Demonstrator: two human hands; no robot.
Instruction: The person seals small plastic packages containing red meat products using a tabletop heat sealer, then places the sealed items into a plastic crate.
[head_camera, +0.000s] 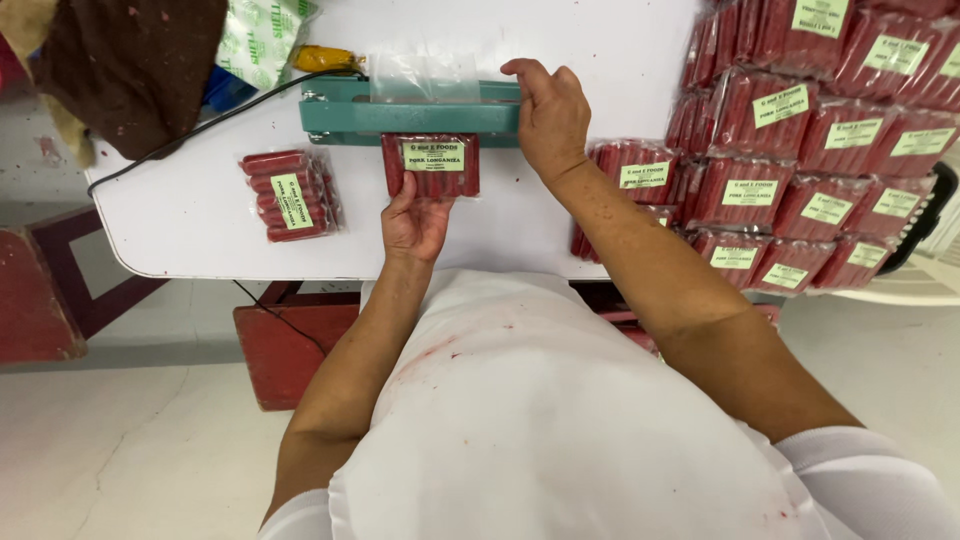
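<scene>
The soft, slippery-looking sausage pack (432, 165) is cupped at its 6 o'clock edge by the left hand (414, 222), while the green sealer bar (400, 112) is pressed flat under the right hand (548, 115), and the pack is judged best supported from beneath

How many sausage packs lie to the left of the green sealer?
1: a sausage pack lies alone on the white table, left of the pack in the left hand.

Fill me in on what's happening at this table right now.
A person presses the right hand down on the arm of a green heat sealer. The left hand holds a clear pack of red sausages, its open end lying in the sealer. One labelled pack lies to the left; a pile of labelled packs sits to the right.
</scene>
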